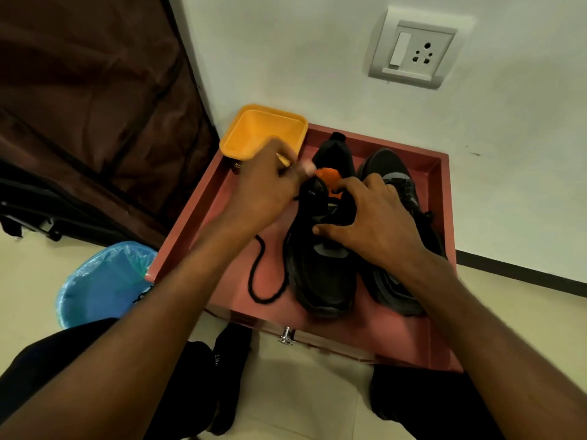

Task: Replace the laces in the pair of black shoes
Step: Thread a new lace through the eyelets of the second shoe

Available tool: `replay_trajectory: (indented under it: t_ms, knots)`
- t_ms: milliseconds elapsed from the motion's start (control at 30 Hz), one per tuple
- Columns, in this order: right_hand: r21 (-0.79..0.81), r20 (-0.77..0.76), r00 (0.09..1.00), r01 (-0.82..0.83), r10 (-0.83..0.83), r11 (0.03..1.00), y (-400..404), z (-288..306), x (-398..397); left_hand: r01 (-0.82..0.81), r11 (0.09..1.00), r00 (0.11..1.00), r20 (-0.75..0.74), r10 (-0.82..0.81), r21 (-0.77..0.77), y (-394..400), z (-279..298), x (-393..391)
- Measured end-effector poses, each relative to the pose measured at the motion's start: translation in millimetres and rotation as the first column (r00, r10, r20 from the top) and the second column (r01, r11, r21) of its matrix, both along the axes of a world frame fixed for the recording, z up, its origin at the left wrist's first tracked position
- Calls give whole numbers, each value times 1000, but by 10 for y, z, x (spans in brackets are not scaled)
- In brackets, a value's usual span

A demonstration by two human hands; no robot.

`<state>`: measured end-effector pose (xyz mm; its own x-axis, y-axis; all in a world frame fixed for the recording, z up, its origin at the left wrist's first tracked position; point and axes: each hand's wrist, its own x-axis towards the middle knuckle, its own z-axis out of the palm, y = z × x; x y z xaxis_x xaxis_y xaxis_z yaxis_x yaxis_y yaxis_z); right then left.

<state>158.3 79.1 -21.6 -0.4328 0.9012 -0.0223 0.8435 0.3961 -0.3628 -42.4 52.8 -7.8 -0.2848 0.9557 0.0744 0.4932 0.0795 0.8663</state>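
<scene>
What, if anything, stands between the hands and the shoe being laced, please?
Nothing visible does. The left hand and right hand are already on the left shoe. The loose black lace lies beside it on the red tray.

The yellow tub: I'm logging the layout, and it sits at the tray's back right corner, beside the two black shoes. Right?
Not quite. The head view shows the yellow tub at the back left corner of the tray, beside the two black shoes.

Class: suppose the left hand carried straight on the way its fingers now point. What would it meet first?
Probably the orange lace at the left shoe's tongue: the left hand points right and away, its fingers almost there already. Depth is unclear.
</scene>
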Motion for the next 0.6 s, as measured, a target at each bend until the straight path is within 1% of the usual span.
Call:
replay_trajectory:
  t_ms: [33, 67, 133, 167, 200, 233, 267, 300, 333, 367, 400, 433, 467, 500, 533, 567, 600]
  knots:
    - [-3, -6, 1000, 2, -3, 1000, 2, -10, 0, 46, 992, 993, -100, -58, -115, -28, -103, 60]
    - [-7, -13, 1000, 5, -5, 1000, 6, -20, 1, 77, 982, 982, -157, -105, -173, -43, -195, 115]
    - [-18, -32, 999, 13, -13, 1000, 16, -30, 14, 102, 985, 974, -185, -128, -141, -65, -259, 194]
    - [-23, -41, 999, 14, -15, 1000, 16, -29, 18, 93, 991, 982, -156, -107, -97, -63, -254, 200]
    - [-26, -48, 999, 14, -15, 1000, 16, -28, 21, 76, 996, 993, -92, -80, -46, -53, -223, 199]
    - [-27, -53, 998, 12, -14, 1000, 15, -25, 24, 58, 998, 998, 26, -58, 9, -45, -149, 197]
    - [-27, -59, 998, 9, -11, 1000, 15, -25, 29, 43, 997, 977, 207, -56, 68, -35, -58, 189]
    - [-26, -65, 998, 5, -7, 1000, 10, -27, 35, 15, 993, 899, 433, -65, 118, -33, 42, 177]
    - [-22, -74, 997, 0, -1, 1000, 12, -31, 42, -19, 989, 774, 628, -77, 146, -23, 125, 141]
    - [-20, -85, 996, -6, 5, 1000, 9, -38, 49, -56, 987, 668, 740, -74, 150, -6, 194, 77]
    - [-22, -98, 995, -12, 10, 1000, 10, -43, 56, -86, 987, 634, 772, -48, 133, 14, 224, -5]
    - [-27, -109, 994, -16, 13, 1000, 8, -41, 57, -103, 989, 672, 740, -10, 106, 27, 235, -71]
    - [-32, -113, 993, -16, 13, 999, 4, -39, 57, -102, 992, 760, 649, 33, 68, 39, 193, -114]
    - [-30, -111, 994, -16, 13, 999, 6, -30, 50, -78, 997, 859, 508, 56, 23, 42, 142, -125]
    - [-28, -106, 994, -16, 13, 999, 5, -28, 43, -39, 999, 941, 336, 45, -24, 33, 59, -98]
    - [-26, -104, 994, -17, 14, 1000, 5, -24, 31, 12, 998, 982, 188, 0, -62, 12, -28, -52]
    - [-28, -106, 994, -15, 12, 999, 6, -25, 24, 71, 993, 996, 68, -65, -95, -3, -118, 3]
